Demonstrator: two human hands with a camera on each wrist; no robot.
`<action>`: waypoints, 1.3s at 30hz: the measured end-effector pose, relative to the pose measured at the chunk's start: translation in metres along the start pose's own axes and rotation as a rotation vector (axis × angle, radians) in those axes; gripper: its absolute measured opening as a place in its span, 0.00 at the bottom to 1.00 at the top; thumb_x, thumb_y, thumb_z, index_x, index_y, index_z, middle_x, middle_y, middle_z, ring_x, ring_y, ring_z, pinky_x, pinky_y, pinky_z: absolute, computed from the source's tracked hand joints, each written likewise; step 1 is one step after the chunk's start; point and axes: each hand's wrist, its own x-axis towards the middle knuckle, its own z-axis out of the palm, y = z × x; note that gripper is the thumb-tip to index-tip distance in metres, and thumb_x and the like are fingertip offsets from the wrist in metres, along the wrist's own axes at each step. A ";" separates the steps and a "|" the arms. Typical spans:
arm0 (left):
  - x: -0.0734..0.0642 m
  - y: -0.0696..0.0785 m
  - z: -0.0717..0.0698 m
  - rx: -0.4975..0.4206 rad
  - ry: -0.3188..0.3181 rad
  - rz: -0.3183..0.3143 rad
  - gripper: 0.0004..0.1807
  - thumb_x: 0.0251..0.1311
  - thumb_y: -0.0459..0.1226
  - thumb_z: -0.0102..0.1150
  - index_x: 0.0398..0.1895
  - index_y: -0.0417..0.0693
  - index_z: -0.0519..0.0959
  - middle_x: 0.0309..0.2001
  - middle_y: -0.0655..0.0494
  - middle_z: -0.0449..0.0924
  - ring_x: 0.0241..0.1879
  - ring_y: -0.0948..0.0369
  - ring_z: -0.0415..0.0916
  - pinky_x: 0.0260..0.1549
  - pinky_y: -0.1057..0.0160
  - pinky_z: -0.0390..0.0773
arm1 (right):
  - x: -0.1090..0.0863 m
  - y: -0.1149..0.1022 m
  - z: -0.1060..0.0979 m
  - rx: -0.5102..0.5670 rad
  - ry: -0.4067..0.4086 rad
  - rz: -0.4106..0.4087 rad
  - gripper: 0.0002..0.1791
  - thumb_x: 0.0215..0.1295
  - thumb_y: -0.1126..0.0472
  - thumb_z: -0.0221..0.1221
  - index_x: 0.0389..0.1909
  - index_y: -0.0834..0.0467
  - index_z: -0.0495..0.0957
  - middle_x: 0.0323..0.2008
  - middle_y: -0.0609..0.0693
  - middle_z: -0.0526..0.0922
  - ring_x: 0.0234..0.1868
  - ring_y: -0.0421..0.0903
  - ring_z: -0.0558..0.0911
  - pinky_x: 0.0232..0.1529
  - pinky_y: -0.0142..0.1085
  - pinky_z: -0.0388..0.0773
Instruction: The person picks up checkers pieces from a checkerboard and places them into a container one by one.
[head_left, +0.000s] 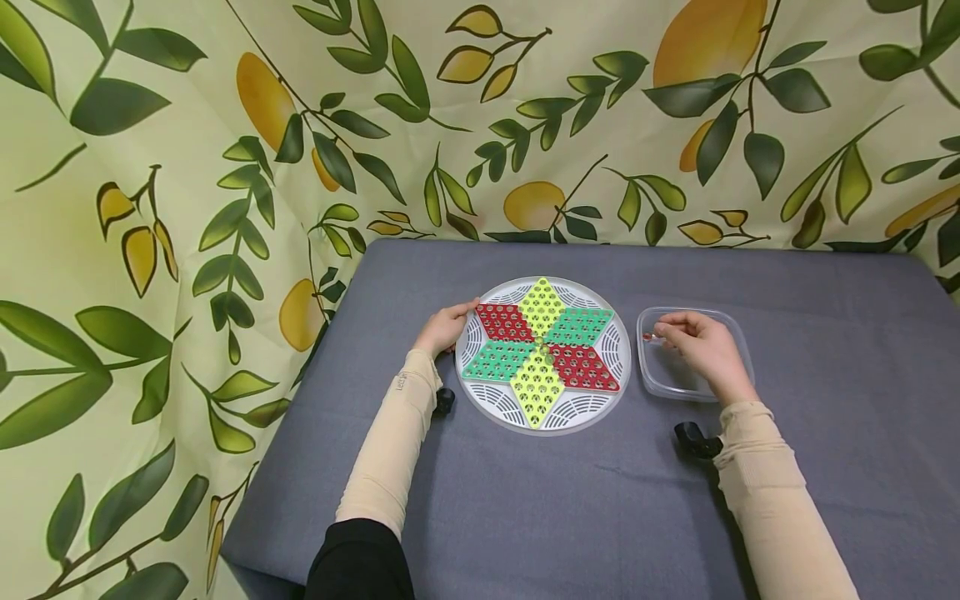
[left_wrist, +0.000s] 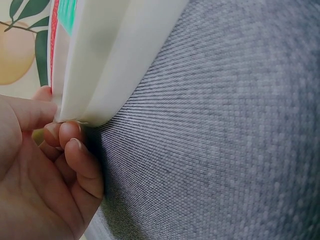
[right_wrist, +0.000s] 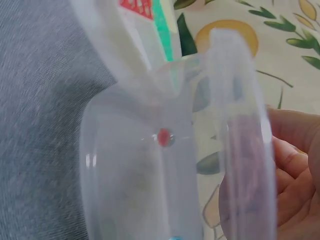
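A round white Chinese checkers board [head_left: 491,400] with a red, green and yellow star lies on the table. My left hand [head_left: 444,327] grips its left rim; in the left wrist view the thumb and curled fingers [left_wrist: 82,165] pinch the board's edge [left_wrist: 95,60]. My right hand [head_left: 697,342] is over the clear plastic tub [head_left: 678,390], fingers bent and fingertips near the tub's left end. In the right wrist view a red marble [right_wrist: 164,137] sits inside the tub [right_wrist: 120,190], apart from my fingers [right_wrist: 292,160]. I cannot tell whether the fingertips hold a marble.
Grey cloth covers the table [head_left: 540,517]. A blue bit [right_wrist: 176,238] shows at the bottom of the right wrist view, inside the tub. Leaf-and-fruit fabric [head_left: 420,183] hangs behind the table and along its left side. Small clear marbles [head_left: 542,343] sit near the board's middle.
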 end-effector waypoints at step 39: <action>0.002 0.000 0.001 -0.024 0.010 -0.008 0.21 0.72 0.47 0.33 0.63 0.81 0.63 0.64 0.55 0.68 0.09 0.63 0.55 0.12 0.66 0.63 | -0.015 -0.052 0.086 0.055 -0.079 -0.189 0.17 0.64 0.52 0.58 0.47 0.60 0.79 0.37 0.55 0.82 0.31 0.36 0.76 0.32 0.26 0.71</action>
